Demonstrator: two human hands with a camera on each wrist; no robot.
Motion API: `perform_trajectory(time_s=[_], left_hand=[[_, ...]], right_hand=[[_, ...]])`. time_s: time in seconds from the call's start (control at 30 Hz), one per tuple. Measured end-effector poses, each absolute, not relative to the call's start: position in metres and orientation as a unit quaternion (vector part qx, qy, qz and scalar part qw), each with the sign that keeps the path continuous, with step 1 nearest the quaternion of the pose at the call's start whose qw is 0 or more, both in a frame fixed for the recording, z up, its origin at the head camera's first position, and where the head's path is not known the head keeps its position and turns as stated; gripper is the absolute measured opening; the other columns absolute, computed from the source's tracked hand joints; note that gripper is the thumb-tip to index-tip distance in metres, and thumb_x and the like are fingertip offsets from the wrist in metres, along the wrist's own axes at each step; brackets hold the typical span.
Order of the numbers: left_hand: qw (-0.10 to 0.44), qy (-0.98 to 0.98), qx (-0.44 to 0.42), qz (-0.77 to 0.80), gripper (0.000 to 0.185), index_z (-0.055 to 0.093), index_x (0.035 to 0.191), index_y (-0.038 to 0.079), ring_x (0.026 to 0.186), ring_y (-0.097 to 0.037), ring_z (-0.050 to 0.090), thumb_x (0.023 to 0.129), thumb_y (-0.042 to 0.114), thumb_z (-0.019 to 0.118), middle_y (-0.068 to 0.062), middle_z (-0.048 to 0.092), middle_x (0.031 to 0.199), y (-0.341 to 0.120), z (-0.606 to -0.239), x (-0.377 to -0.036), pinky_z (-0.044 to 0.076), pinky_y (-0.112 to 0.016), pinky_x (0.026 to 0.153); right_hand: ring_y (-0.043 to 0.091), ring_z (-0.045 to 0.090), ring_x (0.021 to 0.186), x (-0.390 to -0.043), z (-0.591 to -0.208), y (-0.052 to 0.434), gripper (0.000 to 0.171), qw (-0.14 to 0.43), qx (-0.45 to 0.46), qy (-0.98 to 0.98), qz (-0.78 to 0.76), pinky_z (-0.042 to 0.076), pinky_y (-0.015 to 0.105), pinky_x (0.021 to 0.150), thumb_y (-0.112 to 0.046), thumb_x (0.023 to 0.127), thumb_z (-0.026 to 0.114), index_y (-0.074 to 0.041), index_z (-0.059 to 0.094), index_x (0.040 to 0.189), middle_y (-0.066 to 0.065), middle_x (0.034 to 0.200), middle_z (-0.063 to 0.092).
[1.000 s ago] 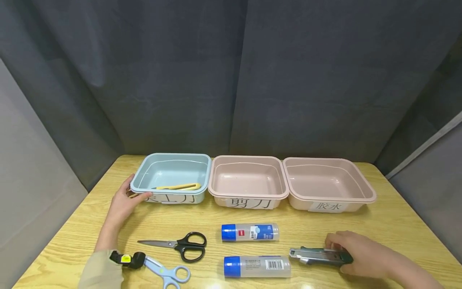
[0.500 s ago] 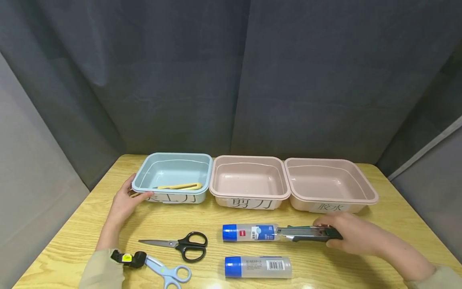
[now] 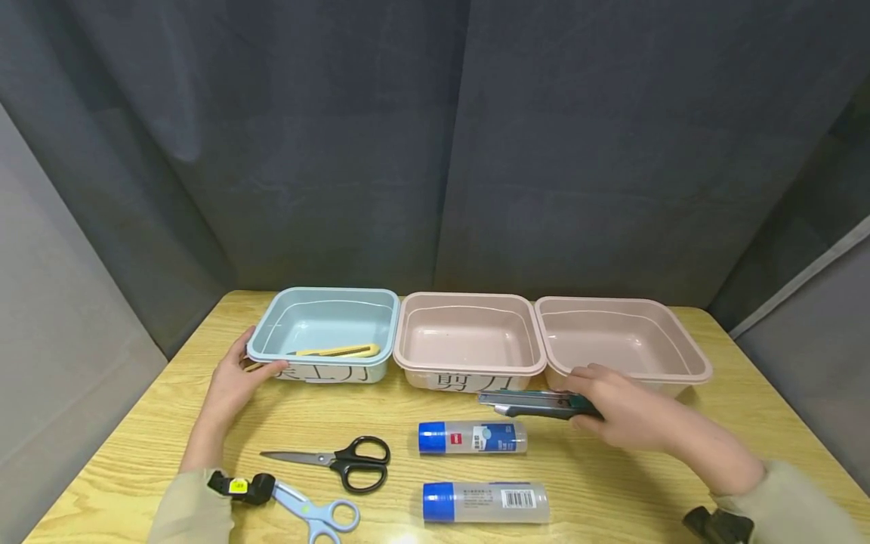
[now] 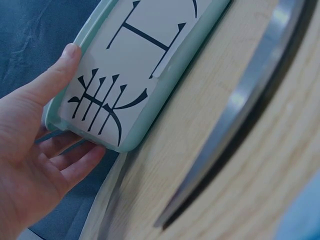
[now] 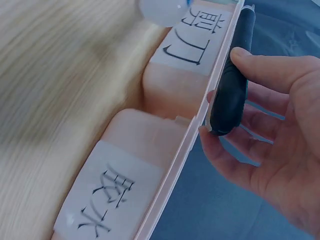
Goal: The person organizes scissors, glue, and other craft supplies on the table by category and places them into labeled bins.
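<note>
My left hand (image 3: 234, 381) grips the near left corner of the light-blue bin (image 3: 319, 302), thumb on the rim; its paper label reads 美工刀, the first character partly hidden by my thumb in the head view. A yellow utility knife (image 3: 337, 350) lies inside. In my right hand (image 3: 625, 412) I grasp a green-and-black utility knife (image 3: 537, 405), held in front of the two pink bins. The middle pink bin (image 3: 469, 313) is marked 剪刀; the right pink bin (image 3: 612, 325) says 胶水, readable from my right wrist. On the table, the upper glue bottle (image 3: 472, 437) shows a red logo and blue panel, lettering too small to read, and the lower glue bottle (image 3: 485, 502) a barcode under fine print. To their left lie black-handled scissors (image 3: 343, 458) and light-blue scissors (image 3: 314, 511).
</note>
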State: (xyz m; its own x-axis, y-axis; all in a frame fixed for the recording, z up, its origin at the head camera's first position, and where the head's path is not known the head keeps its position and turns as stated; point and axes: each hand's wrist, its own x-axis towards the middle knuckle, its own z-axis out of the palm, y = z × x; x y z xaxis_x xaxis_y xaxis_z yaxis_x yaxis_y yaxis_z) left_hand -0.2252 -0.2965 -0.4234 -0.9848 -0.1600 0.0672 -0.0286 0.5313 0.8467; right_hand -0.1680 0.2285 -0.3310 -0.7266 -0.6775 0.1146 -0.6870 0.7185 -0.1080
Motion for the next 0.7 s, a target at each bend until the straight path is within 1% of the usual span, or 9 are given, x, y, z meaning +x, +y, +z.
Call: perform_trajectory(time_s=[0.1, 0.3, 0.5, 0.7], left_hand=[[0.068, -0.872, 0.053, -0.482, 0.1, 0.008, 0.147, 0.012, 0.126, -0.039, 0.035, 0.076, 0.045, 0.069, -0.022, 0.026, 0.145, -0.297, -0.424, -0.225, 0.032, -0.051, 0.1], [0.071, -0.873, 0.051, -0.481, 0.099, 0.008, 0.147, 0.012, 0.125, -0.039, 0.036, 0.076, 0.044, 0.069, -0.022, 0.027, 0.145, -0.297, -0.425, -0.225, 0.033, -0.051, 0.099], [0.071, -0.873, 0.052, -0.48, 0.1, 0.007, 0.147, 0.012, 0.125, -0.039, 0.037, 0.076, 0.045, 0.069, -0.022, 0.026, 0.145, -0.297, -0.425, -0.226, 0.033, -0.051, 0.099], [0.072, -0.871, 0.052, -0.483, 0.099, 0.008, 0.147, 0.012, 0.125, -0.039, 0.037, 0.077, 0.044, 0.069, -0.022, 0.026, 0.145, -0.296, -0.424, -0.225, 0.034, -0.05, 0.099]], right_hand=[[0.008, 0.054, 0.085, -0.172, -0.33, 0.22, 0.034, 0.042, 0.363, -0.928, 0.073, 0.048, 0.032, 0.072, -0.019, 0.075, 0.074, -0.014, 0.064, 0.107, -0.008, 0.094, 0.059], [0.017, 0.058, 0.093, -0.181, -0.332, 0.207, 0.036, 0.063, 0.364, -0.927, 0.067, 0.049, 0.036, 0.077, -0.02, 0.077, 0.072, -0.008, 0.064, 0.109, 0.002, 0.101, 0.062], [0.021, 0.058, 0.09, -0.19, -0.337, 0.193, 0.038, 0.098, 0.368, -0.923, 0.057, 0.049, 0.038, 0.076, -0.02, 0.076, 0.073, -0.004, 0.064, 0.109, 0.007, 0.1, 0.062], [0.021, 0.057, 0.088, -0.201, -0.337, 0.177, 0.036, 0.122, 0.376, -0.916, 0.069, 0.049, 0.038, 0.076, -0.017, 0.075, 0.073, -0.001, 0.064, 0.106, 0.009, 0.098, 0.063]])
